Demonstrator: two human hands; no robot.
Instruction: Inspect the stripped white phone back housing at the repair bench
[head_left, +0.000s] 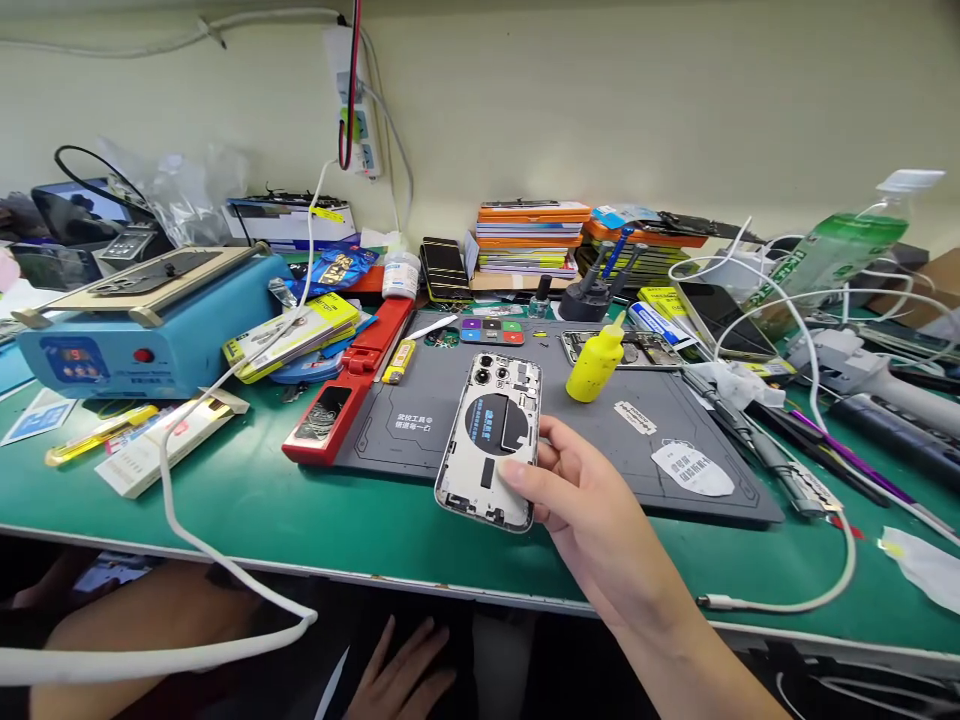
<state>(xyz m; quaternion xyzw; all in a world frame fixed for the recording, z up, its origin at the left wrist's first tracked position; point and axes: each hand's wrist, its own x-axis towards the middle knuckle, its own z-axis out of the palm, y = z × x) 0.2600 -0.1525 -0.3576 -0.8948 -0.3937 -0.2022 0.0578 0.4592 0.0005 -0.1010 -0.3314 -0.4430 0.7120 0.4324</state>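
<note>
R hand (581, 510) pinches phone housing (491, 440) on grey mat (600, 440) w/ thumb on top; thin, light, prob fragile, best gripped by edges; L hand (401, 675) open, empty below.

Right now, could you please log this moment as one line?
right hand: holds phone shell over mat | left hand: below table, empty | bottle: upright on mat

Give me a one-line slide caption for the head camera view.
Right hand holds an opened phone housing over a grey repair mat; left hand rests below the bench edge.
</note>
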